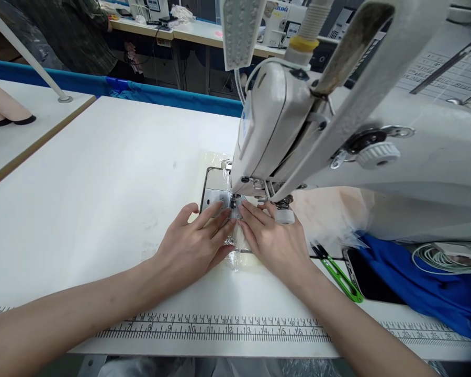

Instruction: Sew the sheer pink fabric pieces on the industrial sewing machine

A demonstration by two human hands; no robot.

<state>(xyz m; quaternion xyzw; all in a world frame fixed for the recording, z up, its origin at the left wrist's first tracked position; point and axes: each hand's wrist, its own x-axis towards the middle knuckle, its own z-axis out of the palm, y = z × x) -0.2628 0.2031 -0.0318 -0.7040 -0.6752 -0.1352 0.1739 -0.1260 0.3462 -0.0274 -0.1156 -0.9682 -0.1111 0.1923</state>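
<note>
My left hand [194, 241] lies with fingers spread on the metal plate [215, 183] of a white sewing machine [267, 120], its fingertips just left of the presser foot [234, 201]. From the other side, my right hand [275, 238] reaches in with fingers stretched flat, tips close to the foot. Between and under the fingertips is thin, pale, see-through material [235, 242], mostly covered by the hands. A sheer peach-coloured fabric [329, 209] spreads to the right beneath the machine arm. Neither hand appears to grip anything.
Green-handled thread snips [341, 277], a dark phone [371, 277] and blue cloth [427, 285] lie right of my right forearm. A printed ruler [227, 329] runs along the table's front edge. Across the blue divider [172, 98], a person [82, 36] is beside another table.
</note>
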